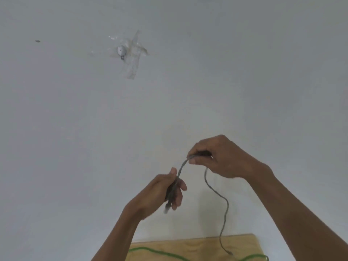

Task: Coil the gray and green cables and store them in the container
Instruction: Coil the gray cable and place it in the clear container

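A pale wall (169, 81) fills my view, with a wooden tabletop (197, 245) at the bottom edge. My left hand (165, 191) grips the bunched gray cable (225, 204); my right hand (216, 157) pinches its arch. It looks light and limp, so I'd hold near the loops. The green cable (160, 251) lies on the wood.

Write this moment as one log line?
left hand: grips gray cable | right hand: pinches it | green cable: on wooden table
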`<state>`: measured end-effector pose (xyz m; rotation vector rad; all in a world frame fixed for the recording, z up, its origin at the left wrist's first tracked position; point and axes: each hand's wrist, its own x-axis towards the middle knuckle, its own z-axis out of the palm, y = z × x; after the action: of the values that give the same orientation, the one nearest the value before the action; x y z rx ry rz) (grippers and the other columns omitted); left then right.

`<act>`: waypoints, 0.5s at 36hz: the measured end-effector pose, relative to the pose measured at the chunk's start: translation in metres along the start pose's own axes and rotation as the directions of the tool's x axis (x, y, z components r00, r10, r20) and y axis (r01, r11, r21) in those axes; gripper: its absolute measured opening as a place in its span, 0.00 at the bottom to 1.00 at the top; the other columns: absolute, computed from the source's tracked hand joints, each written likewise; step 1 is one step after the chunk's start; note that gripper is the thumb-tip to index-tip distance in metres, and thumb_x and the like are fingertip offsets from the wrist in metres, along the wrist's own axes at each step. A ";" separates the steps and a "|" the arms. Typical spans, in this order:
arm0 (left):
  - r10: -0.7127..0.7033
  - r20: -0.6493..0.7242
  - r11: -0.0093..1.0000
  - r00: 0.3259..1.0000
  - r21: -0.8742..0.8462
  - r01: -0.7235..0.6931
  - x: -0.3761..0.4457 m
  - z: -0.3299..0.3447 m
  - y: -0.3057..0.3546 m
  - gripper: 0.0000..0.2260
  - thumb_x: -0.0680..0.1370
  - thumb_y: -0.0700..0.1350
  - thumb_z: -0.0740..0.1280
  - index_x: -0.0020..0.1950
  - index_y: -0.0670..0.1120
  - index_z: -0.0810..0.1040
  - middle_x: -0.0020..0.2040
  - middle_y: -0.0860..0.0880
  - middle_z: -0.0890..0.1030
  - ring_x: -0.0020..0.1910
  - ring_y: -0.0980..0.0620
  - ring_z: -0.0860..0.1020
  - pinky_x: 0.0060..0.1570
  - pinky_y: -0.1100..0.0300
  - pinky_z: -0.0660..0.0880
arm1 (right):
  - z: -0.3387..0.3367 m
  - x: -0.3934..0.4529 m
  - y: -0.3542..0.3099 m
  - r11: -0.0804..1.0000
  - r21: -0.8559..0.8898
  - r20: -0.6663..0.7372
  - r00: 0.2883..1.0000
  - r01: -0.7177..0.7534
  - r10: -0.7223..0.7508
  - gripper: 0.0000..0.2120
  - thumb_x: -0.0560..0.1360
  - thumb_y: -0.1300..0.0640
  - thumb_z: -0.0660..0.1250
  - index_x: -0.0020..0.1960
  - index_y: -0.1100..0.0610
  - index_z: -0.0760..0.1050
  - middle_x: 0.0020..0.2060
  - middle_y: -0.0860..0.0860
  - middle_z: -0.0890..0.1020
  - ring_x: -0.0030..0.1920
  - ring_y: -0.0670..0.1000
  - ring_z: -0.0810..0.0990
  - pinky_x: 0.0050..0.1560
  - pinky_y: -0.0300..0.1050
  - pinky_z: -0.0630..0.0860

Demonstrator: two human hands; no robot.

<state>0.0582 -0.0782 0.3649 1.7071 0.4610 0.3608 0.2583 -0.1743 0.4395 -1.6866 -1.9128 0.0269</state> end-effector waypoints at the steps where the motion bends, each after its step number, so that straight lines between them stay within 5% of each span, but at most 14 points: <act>1: -0.030 0.054 0.999 0.998 -0.023 0.031 -0.004 0.007 0.001 0.30 0.84 0.60 0.47 0.46 0.40 0.79 0.32 0.41 0.79 0.30 0.46 0.75 0.33 0.56 0.71 | 0.000 0.005 0.003 0.998 0.054 0.000 1.000 0.015 -0.015 0.04 0.74 0.50 0.72 0.49 0.46 0.82 0.40 0.39 0.83 0.42 0.42 0.81 0.45 0.44 0.79; 4: 0.009 0.158 0.980 0.987 -0.200 0.023 -0.011 0.026 0.009 0.28 0.83 0.61 0.52 0.42 0.40 0.79 0.26 0.43 0.74 0.24 0.49 0.70 0.33 0.54 0.68 | 0.010 0.015 0.012 0.932 0.359 0.038 0.998 -0.056 0.045 0.05 0.72 0.57 0.76 0.47 0.56 0.85 0.38 0.48 0.86 0.37 0.46 0.82 0.42 0.40 0.78; 9: 0.168 0.079 0.785 0.983 -0.614 -0.085 -0.016 0.029 0.025 0.19 0.80 0.53 0.60 0.41 0.39 0.77 0.23 0.48 0.67 0.20 0.53 0.64 0.28 0.59 0.67 | 0.045 -0.004 0.030 0.716 0.673 0.109 0.983 -0.183 0.149 0.08 0.74 0.62 0.73 0.46 0.68 0.81 0.33 0.56 0.82 0.32 0.54 0.77 0.36 0.46 0.76; 14: 0.193 -0.028 0.626 0.981 -0.766 -0.145 -0.018 0.013 0.039 0.20 0.83 0.53 0.56 0.42 0.40 0.76 0.23 0.51 0.65 0.20 0.55 0.64 0.27 0.60 0.64 | 0.073 -0.027 0.029 0.601 0.759 0.177 0.968 -0.250 0.178 0.12 0.76 0.55 0.71 0.47 0.66 0.79 0.31 0.57 0.78 0.27 0.52 0.71 0.33 0.45 0.76; 18: 0.178 -0.108 0.595 0.978 -0.780 -0.194 -0.016 -0.001 0.050 0.20 0.83 0.54 0.56 0.42 0.41 0.76 0.24 0.52 0.64 0.20 0.55 0.63 0.26 0.61 0.64 | 0.079 -0.033 0.032 0.596 0.765 0.115 0.962 -0.244 0.246 0.11 0.77 0.51 0.69 0.51 0.59 0.79 0.27 0.53 0.68 0.25 0.49 0.64 0.28 0.40 0.64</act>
<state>0.0493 -0.0929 0.4140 0.8620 0.0814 0.6281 0.2536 -0.1700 0.3482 -1.2858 -1.3121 0.8482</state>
